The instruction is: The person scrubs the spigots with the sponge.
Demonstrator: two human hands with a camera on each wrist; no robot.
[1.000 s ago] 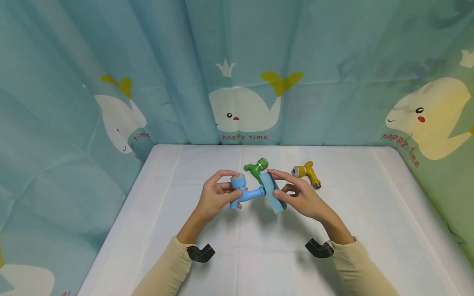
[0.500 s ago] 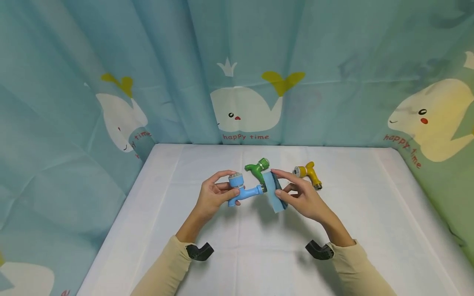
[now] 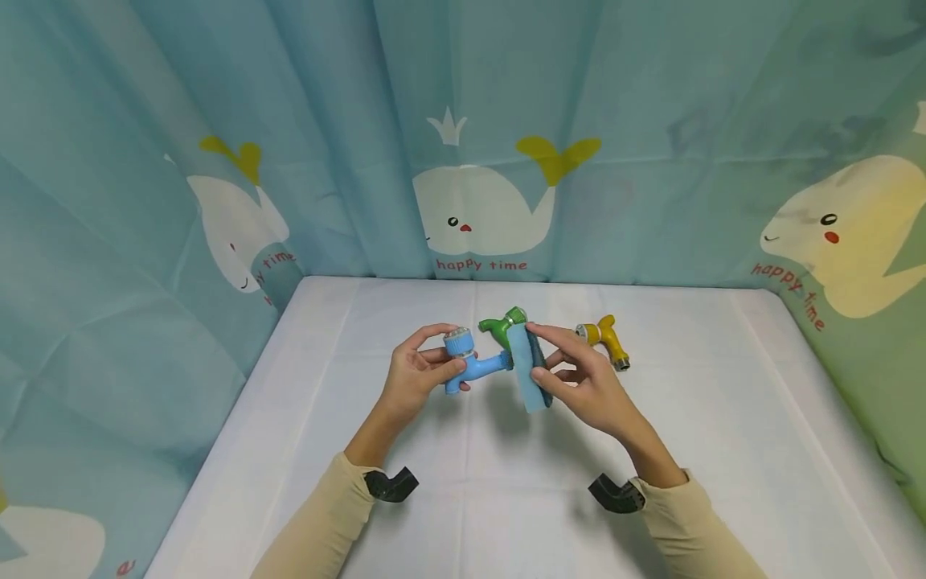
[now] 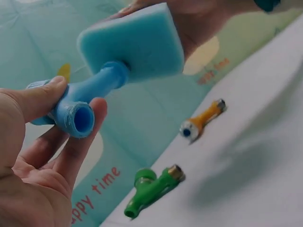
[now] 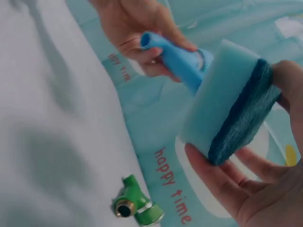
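Note:
A blue plastic faucet [image 3: 477, 368] is held above the table by my left hand [image 3: 414, 374], thumb on its body and fingers behind. My right hand [image 3: 584, 378] grips a scouring sponge [image 3: 528, 370] by its edges, light blue foam on one side and a dark teal scrubbing layer on the other. In the left wrist view the faucet's threaded-end side [image 4: 116, 73] meets the foam face of the sponge [image 4: 137, 45]. The right wrist view shows the dark scrubbing layer [image 5: 246, 113] turned toward my right palm.
A green faucet [image 3: 499, 326] lies on the white table [image 3: 463, 498] just behind the sponge. To its right lies a yellow faucet [image 3: 611, 342]. A light blue curtain [image 3: 325, 161] with whale prints hangs along the table's back and sides.
The sponge moves slightly left and up toward the blue faucet. Half a second ago the faucet's metal thread showed beside the sponge; now the sponge is against that end. Both hands keep their grips.

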